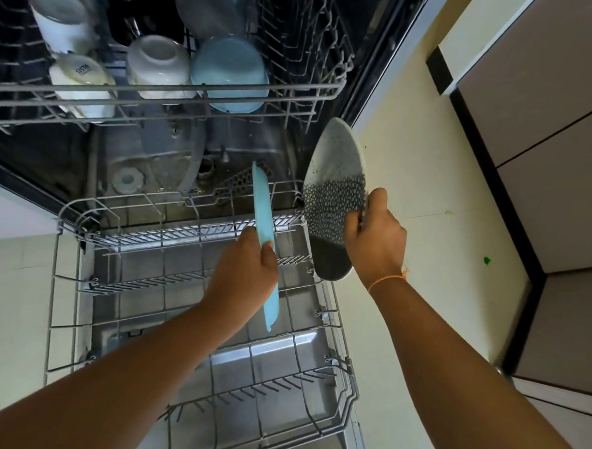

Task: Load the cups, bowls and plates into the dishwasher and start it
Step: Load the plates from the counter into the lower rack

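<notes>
My left hand (244,269) grips the light-blue plate (264,243) edge-on over the lower rack (198,226); my right hand (373,235) holds the patterned plate (333,199) beside it. Slot blue upright between tines first.

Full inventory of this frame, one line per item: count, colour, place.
upper rack: one, grey wire, top of frame
white cups: at least three, white to cream, upside down in upper rack, left and centre
blue bowl: one, light blue, upper rack front, right of the cups
grey cup: one, grey, behind the blue bowl
lower rack: one, grey wire, pulled out, centre
blue plate: one, light blue, on edge over lower rack
patterned plate: one, pale grey with dark pattern, by lower rack's right side
cabinet: one, beige, far right
wrist thread: one, orange, right wrist
left hand: grips blue plate
right hand: grips patterned plate
</notes>
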A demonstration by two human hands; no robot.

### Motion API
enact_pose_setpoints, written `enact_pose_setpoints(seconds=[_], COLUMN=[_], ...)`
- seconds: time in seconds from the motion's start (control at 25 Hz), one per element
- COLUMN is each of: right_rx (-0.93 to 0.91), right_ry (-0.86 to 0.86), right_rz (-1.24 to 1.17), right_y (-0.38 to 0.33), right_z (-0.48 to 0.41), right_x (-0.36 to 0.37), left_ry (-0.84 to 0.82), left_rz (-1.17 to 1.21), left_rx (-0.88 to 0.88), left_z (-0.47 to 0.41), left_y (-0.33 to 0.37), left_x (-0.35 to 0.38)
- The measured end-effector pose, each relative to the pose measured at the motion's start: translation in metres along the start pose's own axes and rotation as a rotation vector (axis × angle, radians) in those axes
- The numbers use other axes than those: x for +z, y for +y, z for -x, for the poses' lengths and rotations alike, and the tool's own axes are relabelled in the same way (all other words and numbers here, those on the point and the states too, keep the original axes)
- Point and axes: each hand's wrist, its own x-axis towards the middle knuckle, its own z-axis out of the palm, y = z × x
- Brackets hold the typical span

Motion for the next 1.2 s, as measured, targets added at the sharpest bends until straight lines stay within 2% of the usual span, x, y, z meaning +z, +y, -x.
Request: enact_pose_setpoints(seconds=[0.8, 1.2], right_rx=[-0.133, 0.045], right_ry=[-0.019, -0.268], right_rz=[0.013, 0.035], right_y=[0.004, 0.010], right_z=[0.009, 0.031], right_x=[0.027, 0.053], left_ry=[-0.006, -0.006], left_rz=[0.090, 0.078], left_rx=[-0.017, -0.013], left_z=[0.001, 0.001], left_y=[-0.010, -0.008], left_x=[0.003, 0.004])
